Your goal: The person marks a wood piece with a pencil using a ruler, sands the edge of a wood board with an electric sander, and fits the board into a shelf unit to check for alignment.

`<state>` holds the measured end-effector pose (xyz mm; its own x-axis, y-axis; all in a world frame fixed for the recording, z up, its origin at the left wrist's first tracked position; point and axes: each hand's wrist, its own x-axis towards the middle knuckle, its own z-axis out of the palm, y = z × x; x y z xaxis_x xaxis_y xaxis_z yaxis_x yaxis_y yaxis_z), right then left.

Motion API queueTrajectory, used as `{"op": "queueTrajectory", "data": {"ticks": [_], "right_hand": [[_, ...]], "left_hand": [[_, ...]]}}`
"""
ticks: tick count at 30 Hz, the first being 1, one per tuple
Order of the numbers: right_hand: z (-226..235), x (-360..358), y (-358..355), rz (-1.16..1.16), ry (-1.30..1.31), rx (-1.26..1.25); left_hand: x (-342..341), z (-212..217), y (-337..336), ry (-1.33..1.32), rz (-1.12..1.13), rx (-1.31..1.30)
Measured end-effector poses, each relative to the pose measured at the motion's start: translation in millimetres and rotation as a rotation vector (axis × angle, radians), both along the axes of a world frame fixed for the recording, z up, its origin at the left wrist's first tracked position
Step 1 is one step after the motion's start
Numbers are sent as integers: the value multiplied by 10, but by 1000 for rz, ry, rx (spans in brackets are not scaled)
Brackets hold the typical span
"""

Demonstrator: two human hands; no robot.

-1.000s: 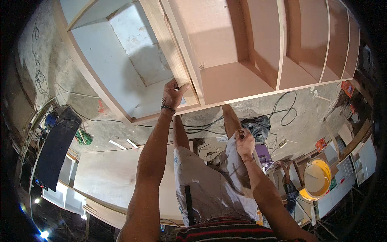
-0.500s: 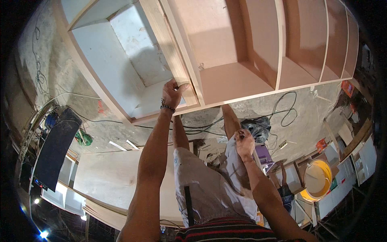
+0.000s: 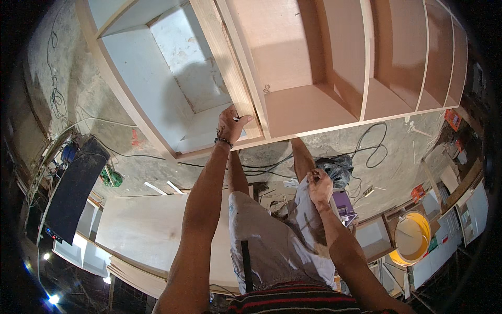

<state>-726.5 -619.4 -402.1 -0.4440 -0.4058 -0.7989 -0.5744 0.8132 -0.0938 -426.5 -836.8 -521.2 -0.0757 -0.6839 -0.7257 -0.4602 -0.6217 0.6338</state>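
Observation:
A long wooden cabinet frame point(image 3: 219, 145) with open compartments fills the upper view. My left hand point(image 3: 230, 127), with a beaded bracelet at the wrist, is closed at the near end of a pale wooden strip point(image 3: 230, 63). Its thumb lies across the strip and its fingers curl over the edge toward the white-lined compartment point(image 3: 151, 94). By my right knee, my right hand point(image 3: 320, 188) is held with curled fingers. Something small and dark shows among them, too little to name.
Black cables point(image 3: 261, 170) run over the concrete floor below the cabinet. A dark plastic bag point(image 3: 337, 167) and a purple box point(image 3: 342, 206) lie right of my legs. Farther right stands a yellow bucket point(image 3: 426, 230). A pale board point(image 3: 141, 220) lies to the left.
My left hand has slid slightly down and stays at the strip's end. The cabinet has shifted a little rightward in view. A person seen near the bucket earlier is mostly out of sight.

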Motion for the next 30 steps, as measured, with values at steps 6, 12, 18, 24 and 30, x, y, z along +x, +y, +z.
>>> {"op": "queueTrajectory", "data": {"ticks": [6, 12, 18, 24, 30], "right_hand": [[-1, 0, -9, 19, 0, -49], [-48, -50, 87, 12, -4, -40], [-25, -8, -4, 29, 37, 112], [14, 19, -20, 17, 23, 36], [-51, -7, 99, 33, 32, -68]], "left_hand": [[32, -120, 101, 53, 27, -12], [-45, 2, 158, -8, -51, 49], [10, -133, 266, 60, 61, 35], [-19, -176, -233, 7, 187, -153], [164, -210, -1286, -199, 45, -189]]}}
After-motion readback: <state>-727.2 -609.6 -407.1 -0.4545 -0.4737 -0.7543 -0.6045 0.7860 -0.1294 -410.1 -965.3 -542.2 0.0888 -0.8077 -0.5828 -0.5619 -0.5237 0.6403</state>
